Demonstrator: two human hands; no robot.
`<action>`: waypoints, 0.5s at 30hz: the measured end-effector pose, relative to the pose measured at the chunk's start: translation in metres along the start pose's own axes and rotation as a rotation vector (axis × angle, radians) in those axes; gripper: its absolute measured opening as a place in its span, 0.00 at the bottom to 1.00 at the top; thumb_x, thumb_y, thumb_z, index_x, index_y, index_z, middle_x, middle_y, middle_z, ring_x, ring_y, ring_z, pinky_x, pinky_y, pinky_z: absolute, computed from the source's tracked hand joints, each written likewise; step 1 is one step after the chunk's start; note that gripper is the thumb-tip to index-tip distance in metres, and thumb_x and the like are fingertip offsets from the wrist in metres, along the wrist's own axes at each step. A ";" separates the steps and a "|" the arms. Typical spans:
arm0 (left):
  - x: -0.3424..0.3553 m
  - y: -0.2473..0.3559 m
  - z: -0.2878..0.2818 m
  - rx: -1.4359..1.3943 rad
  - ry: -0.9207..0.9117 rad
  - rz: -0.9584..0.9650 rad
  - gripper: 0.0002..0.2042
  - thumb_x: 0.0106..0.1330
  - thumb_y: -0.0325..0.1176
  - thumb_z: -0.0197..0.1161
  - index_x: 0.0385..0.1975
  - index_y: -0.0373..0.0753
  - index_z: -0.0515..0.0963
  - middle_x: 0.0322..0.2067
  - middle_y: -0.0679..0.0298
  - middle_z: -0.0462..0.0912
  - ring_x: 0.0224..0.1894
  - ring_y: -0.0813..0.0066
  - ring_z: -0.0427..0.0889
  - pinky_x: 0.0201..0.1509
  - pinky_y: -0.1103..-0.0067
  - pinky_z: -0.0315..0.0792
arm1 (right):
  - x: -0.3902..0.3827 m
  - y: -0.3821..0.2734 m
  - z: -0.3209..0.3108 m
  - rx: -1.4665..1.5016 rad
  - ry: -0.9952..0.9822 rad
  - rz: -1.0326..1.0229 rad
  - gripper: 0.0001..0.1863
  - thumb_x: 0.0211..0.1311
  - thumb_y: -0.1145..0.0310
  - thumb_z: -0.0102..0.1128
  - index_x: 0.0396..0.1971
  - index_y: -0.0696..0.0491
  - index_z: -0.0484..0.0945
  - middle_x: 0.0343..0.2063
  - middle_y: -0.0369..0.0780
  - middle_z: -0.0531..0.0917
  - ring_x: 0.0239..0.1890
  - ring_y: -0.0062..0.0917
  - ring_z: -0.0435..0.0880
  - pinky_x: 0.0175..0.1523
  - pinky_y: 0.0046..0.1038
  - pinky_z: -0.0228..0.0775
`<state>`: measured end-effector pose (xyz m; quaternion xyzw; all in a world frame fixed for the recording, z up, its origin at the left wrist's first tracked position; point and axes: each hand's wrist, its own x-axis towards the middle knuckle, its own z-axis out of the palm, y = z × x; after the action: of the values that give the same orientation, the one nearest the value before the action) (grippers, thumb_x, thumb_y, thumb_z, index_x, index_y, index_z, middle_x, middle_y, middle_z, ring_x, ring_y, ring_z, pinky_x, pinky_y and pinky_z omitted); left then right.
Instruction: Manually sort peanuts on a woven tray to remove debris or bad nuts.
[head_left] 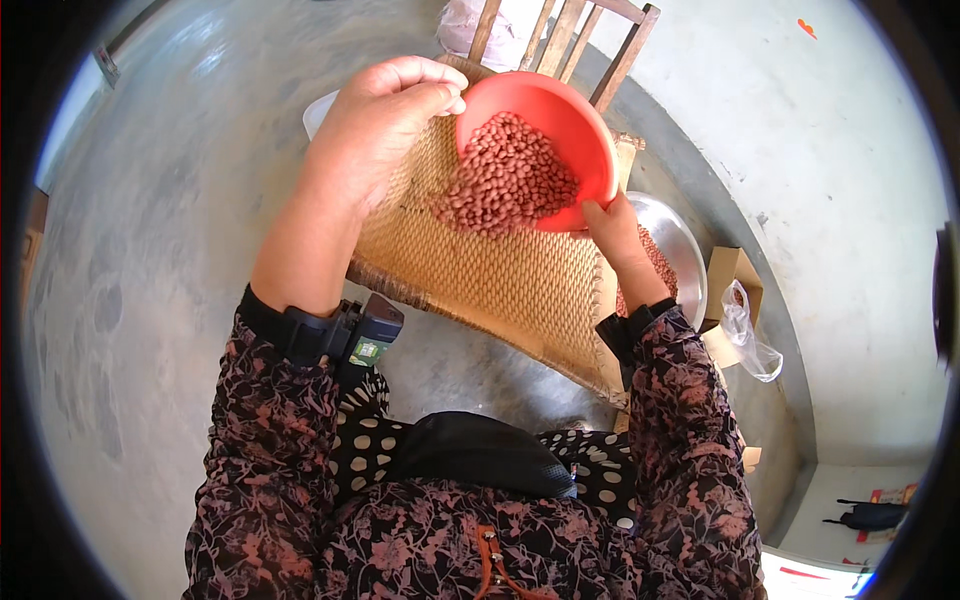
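A red plastic bowl point(585, 130) is tilted toward me above a woven surface point(480, 275). Shelled reddish-brown peanuts point(510, 170) fill its lower part, and some lie past its lower left rim, slightly blurred. I cannot tell whether those are falling or resting on the weave. At the bowl's upper left rim, my left hand point(385, 120) is closed, thumb and fingers pinched on the edge. My right hand point(618, 235) grips the lower right rim, thumb on top and the other fingers mostly hidden.
To the right stands a metal basin point(680, 240) with more peanuts, partly behind my right forearm. Beyond it are a cardboard box point(735, 268) and a clear plastic bag point(745, 335). A wooden chair back point(570, 35) and a pale bag point(475, 28) stand at the far side.
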<state>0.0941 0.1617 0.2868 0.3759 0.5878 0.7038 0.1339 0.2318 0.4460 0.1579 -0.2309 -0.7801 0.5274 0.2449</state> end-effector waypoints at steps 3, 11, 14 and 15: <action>0.001 -0.008 -0.007 0.018 -0.028 0.025 0.09 0.63 0.30 0.59 0.40 0.36 0.80 0.35 0.67 0.82 0.40 0.81 0.79 0.46 0.83 0.69 | 0.005 -0.007 0.010 -0.151 0.070 -0.144 0.35 0.55 0.75 0.51 0.66 0.60 0.54 0.29 0.47 0.81 0.24 0.27 0.80 0.33 0.27 0.73; -0.004 -0.018 -0.004 0.089 -0.068 0.010 0.08 0.63 0.30 0.59 0.39 0.35 0.79 0.33 0.67 0.82 0.38 0.82 0.77 0.45 0.83 0.67 | -0.003 -0.039 0.010 -0.434 0.178 -0.587 0.34 0.57 0.76 0.52 0.65 0.59 0.54 0.35 0.50 0.80 0.37 0.35 0.82 0.46 0.27 0.72; -0.001 -0.018 0.005 0.106 -0.075 -0.017 0.09 0.63 0.30 0.58 0.39 0.35 0.79 0.33 0.67 0.81 0.38 0.82 0.76 0.45 0.83 0.67 | 0.001 -0.049 -0.014 -0.375 0.299 -0.658 0.33 0.57 0.77 0.50 0.65 0.60 0.54 0.34 0.48 0.80 0.39 0.33 0.82 0.47 0.24 0.71; 0.001 -0.018 0.008 0.129 -0.081 -0.038 0.09 0.63 0.30 0.58 0.39 0.34 0.79 0.33 0.67 0.81 0.38 0.82 0.76 0.45 0.83 0.67 | 0.000 -0.056 -0.023 -0.156 0.297 -0.613 0.29 0.57 0.78 0.49 0.61 0.62 0.59 0.34 0.47 0.80 0.36 0.31 0.82 0.42 0.24 0.75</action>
<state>0.0944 0.1730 0.2705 0.4005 0.6330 0.6461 0.1467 0.2408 0.4432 0.2179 -0.0779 -0.8069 0.3289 0.4844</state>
